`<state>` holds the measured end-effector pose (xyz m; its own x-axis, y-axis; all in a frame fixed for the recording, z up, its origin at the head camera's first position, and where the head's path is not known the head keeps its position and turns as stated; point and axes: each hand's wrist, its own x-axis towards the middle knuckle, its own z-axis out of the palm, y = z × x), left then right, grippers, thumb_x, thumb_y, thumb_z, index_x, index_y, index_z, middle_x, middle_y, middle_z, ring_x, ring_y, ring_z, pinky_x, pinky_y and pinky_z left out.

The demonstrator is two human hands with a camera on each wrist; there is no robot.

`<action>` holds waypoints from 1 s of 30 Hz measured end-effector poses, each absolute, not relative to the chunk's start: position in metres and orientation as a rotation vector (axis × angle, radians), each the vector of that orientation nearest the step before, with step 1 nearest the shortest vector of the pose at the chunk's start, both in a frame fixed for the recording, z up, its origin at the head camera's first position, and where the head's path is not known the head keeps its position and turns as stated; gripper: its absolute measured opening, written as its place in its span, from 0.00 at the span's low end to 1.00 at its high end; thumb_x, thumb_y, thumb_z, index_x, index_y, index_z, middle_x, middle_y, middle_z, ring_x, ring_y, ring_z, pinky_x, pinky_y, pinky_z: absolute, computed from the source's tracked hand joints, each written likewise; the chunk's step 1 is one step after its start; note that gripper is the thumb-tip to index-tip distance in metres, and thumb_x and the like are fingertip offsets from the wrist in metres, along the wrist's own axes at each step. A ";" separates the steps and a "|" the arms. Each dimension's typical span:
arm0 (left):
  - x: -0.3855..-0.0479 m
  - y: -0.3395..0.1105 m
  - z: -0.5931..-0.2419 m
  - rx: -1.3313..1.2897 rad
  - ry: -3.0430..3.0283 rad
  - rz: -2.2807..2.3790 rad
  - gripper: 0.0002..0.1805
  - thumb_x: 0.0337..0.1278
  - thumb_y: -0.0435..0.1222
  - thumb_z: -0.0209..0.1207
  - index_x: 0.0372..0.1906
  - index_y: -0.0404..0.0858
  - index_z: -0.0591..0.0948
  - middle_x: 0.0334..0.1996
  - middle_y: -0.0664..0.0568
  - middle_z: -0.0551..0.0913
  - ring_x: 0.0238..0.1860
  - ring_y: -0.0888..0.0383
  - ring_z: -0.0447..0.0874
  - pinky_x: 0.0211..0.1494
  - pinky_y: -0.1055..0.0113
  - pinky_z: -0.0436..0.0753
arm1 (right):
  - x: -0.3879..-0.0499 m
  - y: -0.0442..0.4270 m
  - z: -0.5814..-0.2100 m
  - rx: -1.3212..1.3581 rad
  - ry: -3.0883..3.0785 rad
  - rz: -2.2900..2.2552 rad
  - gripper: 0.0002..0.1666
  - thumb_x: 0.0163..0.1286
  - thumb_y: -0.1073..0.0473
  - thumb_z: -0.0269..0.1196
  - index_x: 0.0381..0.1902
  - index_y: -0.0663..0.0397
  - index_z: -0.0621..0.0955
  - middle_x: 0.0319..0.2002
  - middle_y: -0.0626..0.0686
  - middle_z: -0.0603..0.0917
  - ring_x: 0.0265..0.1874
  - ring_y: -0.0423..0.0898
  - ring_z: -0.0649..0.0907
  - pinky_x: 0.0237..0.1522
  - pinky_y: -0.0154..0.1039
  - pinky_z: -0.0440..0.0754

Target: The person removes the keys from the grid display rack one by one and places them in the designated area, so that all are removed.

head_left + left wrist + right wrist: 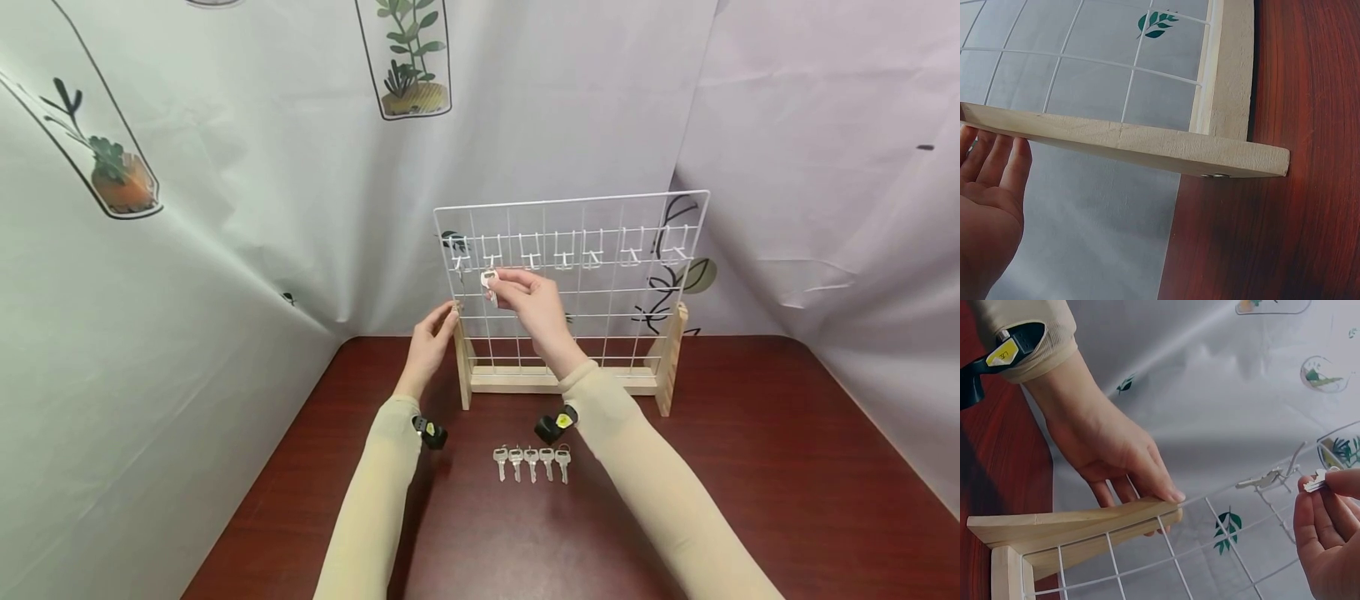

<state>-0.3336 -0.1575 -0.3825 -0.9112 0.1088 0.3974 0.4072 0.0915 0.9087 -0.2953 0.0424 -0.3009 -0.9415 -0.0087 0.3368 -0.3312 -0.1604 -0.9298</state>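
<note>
A white wire grid rack [570, 201] stands upright in a wooden base, with a row of hooks [592, 258] along its upper part. My left hand [429, 340] grips the top of the left wooden post [1122, 137], thumb on one side and fingers on the other. Between thumb and fingers my right hand [538, 310] pinches a silver key [1315, 482], held in front of the rack just below the second hook from the left. Another key [1260, 480] hangs on the leftmost hook. The other hooks carry no visible key.
Several silver keys [532, 456] lie in a row on the dark red table [780, 467], in front of the rack. A white fabric backdrop [570, 100] with plant prints rises behind and at both sides. The right wooden post [672, 358] supports the rack's other end.
</note>
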 end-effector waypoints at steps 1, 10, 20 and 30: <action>-0.334 -0.157 -0.382 -0.514 -2.143 -1.902 0.23 0.75 0.35 0.56 0.67 0.26 0.74 0.62 0.33 0.78 0.63 0.46 0.77 0.63 0.67 0.77 | -0.294 0.042 -0.300 0.391 -1.878 2.207 0.18 0.70 0.63 0.67 0.53 0.68 0.83 0.46 0.65 0.87 0.35 0.43 0.88 0.46 0.39 0.86; -0.343 -0.158 -0.391 -0.500 -2.125 -1.915 0.23 0.75 0.36 0.56 0.67 0.27 0.74 0.62 0.34 0.78 0.62 0.48 0.77 0.64 0.65 0.77 | -0.283 0.045 -0.296 0.450 -1.871 2.198 0.17 0.70 0.63 0.66 0.53 0.68 0.83 0.44 0.61 0.89 0.39 0.45 0.88 0.50 0.43 0.85; -0.348 -0.159 -0.394 -0.483 -2.155 -1.898 0.23 0.75 0.35 0.55 0.68 0.27 0.73 0.63 0.34 0.78 0.62 0.50 0.77 0.63 0.70 0.76 | -0.271 0.061 -0.295 0.469 -1.934 2.160 0.18 0.71 0.63 0.66 0.54 0.69 0.82 0.47 0.62 0.88 0.42 0.49 0.88 0.50 0.42 0.85; -0.362 -0.161 -0.411 -0.478 -2.119 -1.871 0.24 0.74 0.41 0.57 0.66 0.32 0.76 0.61 0.39 0.81 0.60 0.53 0.79 0.62 0.68 0.78 | -0.264 0.078 -0.302 0.508 -1.882 2.259 0.21 0.70 0.67 0.65 0.58 0.74 0.78 0.46 0.65 0.87 0.38 0.48 0.90 0.46 0.43 0.87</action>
<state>-0.3623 -0.1607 -0.4114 -0.9079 0.0647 0.4141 0.4189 0.1097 0.9014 -0.2641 0.0784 -0.3024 -0.9298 -0.0944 0.3557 -0.3328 -0.1968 -0.9222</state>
